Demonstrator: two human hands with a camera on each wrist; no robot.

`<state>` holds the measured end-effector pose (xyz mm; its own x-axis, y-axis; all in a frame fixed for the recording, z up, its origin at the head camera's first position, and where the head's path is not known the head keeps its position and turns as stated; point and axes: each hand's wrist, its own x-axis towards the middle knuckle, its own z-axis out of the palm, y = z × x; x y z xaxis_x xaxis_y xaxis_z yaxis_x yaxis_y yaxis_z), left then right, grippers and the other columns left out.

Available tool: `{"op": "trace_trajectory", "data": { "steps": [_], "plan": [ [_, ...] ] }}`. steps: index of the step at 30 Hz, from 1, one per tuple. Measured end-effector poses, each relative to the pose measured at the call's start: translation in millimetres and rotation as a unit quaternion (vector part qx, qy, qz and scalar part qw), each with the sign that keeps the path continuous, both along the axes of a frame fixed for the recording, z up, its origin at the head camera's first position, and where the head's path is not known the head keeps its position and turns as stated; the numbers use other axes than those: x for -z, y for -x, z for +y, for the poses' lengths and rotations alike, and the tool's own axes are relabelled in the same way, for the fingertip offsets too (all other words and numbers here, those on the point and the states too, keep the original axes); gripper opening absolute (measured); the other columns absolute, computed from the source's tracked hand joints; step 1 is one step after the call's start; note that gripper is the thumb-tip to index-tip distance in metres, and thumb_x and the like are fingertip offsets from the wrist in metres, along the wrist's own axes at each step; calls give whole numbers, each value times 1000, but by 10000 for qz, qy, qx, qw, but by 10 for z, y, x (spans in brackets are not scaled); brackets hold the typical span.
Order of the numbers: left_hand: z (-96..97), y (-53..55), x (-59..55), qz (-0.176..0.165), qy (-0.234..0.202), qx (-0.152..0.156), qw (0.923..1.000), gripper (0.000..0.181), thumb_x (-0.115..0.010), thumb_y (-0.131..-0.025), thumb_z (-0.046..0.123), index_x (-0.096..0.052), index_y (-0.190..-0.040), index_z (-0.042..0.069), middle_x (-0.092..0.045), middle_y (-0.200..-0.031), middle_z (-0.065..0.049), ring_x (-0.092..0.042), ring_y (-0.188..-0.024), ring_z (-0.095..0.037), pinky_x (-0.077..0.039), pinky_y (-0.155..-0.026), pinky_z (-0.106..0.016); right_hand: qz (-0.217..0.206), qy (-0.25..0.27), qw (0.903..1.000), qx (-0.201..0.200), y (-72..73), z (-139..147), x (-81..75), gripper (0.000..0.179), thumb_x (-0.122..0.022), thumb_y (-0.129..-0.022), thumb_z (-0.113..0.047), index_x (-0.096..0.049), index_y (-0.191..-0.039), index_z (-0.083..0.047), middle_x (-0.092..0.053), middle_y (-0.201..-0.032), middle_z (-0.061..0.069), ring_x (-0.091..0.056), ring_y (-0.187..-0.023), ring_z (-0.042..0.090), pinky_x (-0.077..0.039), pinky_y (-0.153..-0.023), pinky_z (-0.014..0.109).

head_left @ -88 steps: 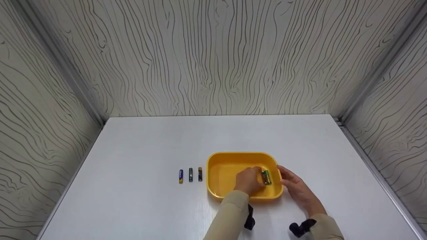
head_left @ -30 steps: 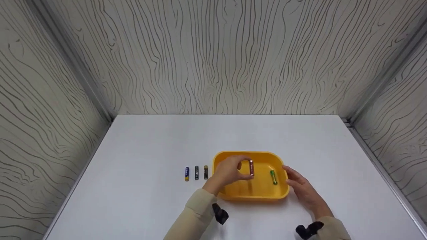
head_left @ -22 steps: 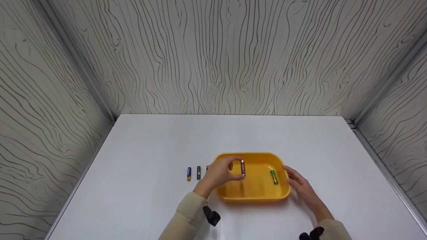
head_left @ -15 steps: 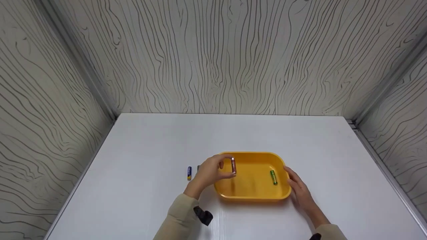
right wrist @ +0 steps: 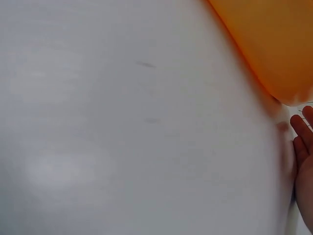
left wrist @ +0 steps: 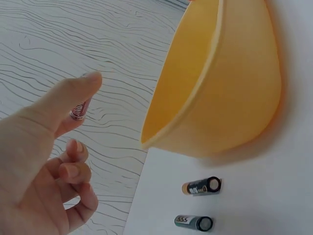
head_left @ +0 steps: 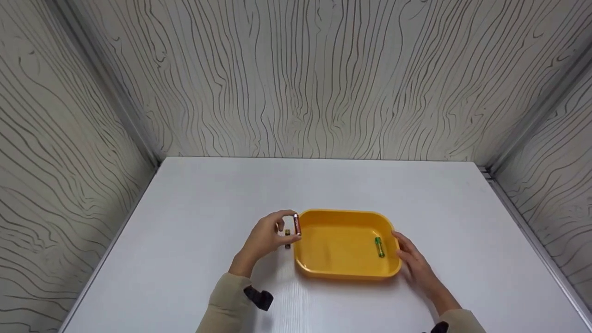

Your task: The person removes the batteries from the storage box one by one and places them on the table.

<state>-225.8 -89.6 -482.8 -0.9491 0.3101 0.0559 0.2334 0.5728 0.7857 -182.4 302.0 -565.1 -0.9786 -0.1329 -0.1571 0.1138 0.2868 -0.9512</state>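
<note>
My left hand (head_left: 263,238) pinches a red AA-size battery (head_left: 297,224) between thumb and fingertips, just above the left rim of a yellow plastic tray (head_left: 344,276). In the left wrist view the thumb covers part of this red battery (left wrist: 79,110). Inside the tray, towards its right end, lies a green battery (head_left: 379,247). Against the tray's right side rests my right hand (head_left: 414,261), its fingers fairly straight. Below the left hand, a black battery with a gold end (left wrist: 201,186) and a grey-green one (left wrist: 193,222) lie on the table.
The white table (head_left: 222,189) carries the tray near its middle. Patterned panels (head_left: 296,83) stand behind it and at both sides. Both forearms wear beige sleeves with black wrist cameras (head_left: 259,298).
My left hand took the red battery out of the tray's right end, lifted it and carried it left to the tray's left rim. It now hides the blue battery. The right hand stayed at the tray.
</note>
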Motion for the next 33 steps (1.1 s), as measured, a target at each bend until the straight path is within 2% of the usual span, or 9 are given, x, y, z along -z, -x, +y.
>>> {"op": "trace_trajectory", "data": {
  "steps": [4, 9, 13, 19, 29, 31, 33],
  "plan": [
    [-123, 6, 53, -113, -51, -47, 9999, 56, -80, -78, 31, -59, -128, 20, -57, -84, -9, -45, -64, -10, -40, -54, -17, -39, -70, 10000, 2, -6, -2, -2, 53, -39, -102, -35, -26, -152, -25, -13, -164, 7, -27, -117, -35, -22, -106, 12],
    [-282, 21, 137, 65, 17, 17, 10000, 55, -80, -77, 30, -59, -127, 19, -55, -82, -4, -44, -69, -9, -38, -57, -17, -39, -110, 9999, 3, -7, 1, -3, 53, -40, -102, -35, -26, -152, -25, -14, -164, 7, -28, -116, -35, -22, -107, 14],
    [-392, 31, 196, 105, 79, 89, 9999, 54, -80, -77, 27, -59, -126, 18, -54, -80, -4, -43, -70, -10, -37, -58, -17, -97, -40, 9999, 44, 4, -6, -11, 54, -42, -102, -34, -26, -152, -24, -15, -164, 7, -29, -114, -34, -23, -103, 7],
    [-570, 42, 308, -275, 77, 39, 9996, 56, -81, -77, 28, -59, -127, 18, -59, -88, -17, -46, -77, -16, -37, -62, -20, -252, 12, 9997, 39, 17, -21, -23, 56, -43, -101, -35, -25, -153, -22, -13, -164, 9, -28, -110, -35, -24, -98, 0],
    [-869, 75, 555, -605, 116, -195, 9979, 54, -82, -75, 20, -61, -125, 15, -56, -83, -11, -43, -76, -14, -36, -63, -24, -233, -129, 9996, 98, 21, -7, -20, 56, -45, -101, -35, -27, -153, -23, -16, -164, 6, -29, -110, -35, -23, -101, 6],
    [-899, 87, 598, -671, 159, -248, 9973, 54, -82, -74, 21, -61, -124, 15, -57, -84, -10, -44, -76, -14, -36, -64, -26, -242, -134, 9996, 103, 19, -4, -18, 56, -45, -101, -35, -27, -153, -23, -16, -164, 6, -28, -110, -35, -24, -109, 14],
    [-924, 100, 640, -725, 225, -301, 9967, 54, -83, -74, 21, -62, -123, 16, -57, -85, -9, -44, -77, -14, -37, -65, -26, -243, -127, 9995, 133, 16, -2, -19, 56, -44, -101, -34, -27, -153, -23, -17, -163, 5, -28, -110, -35, -23, -110, 16]
  ]
}}
